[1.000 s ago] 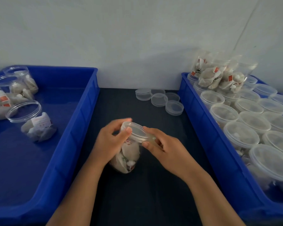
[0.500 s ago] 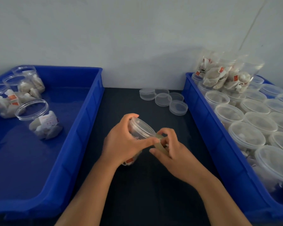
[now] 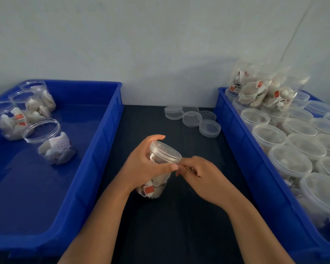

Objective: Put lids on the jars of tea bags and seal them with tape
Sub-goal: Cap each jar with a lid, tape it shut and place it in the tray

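- Head view looks down on a dark table (image 3: pixel 179 225) between two blue bins, with both forearms reaching in from the bottom edge.
- Left hand (image 3: pixel 145 164) grips a clear jar (image 3: pixel 158 180), back of the hand toward the camera. Its fingers curl round the far side up by the lid, and its thumb lies across the near side just under the rim.
- This jar sits over the middle of the table, tilted so its top leans away and to the right. Its lid (image 3: pixel 166 151) is on, and tea bags (image 3: pixel 152 189) show through the lower wall. Whether the base touches the table cannot be told.
- Right hand (image 3: pixel 202 174) is just beside the jar, wrist bent inward and fingers curled. The fingertips are drawn together at the lid's edge, next to the left thumb tip. Whether they pinch anything cannot be told.
- Left bin (image 3: pixel 103 149) holds four open jars (image 3: pixel 46 141) of tea bags near its far end.
- Right bin (image 3: pixel 234 134) is packed with lidded jars (image 3: pixel 290 161), and more are stacked at the back.
- Spare lids (image 3: pixel 192 119) lie on the far part of the table, well apart from the hands.
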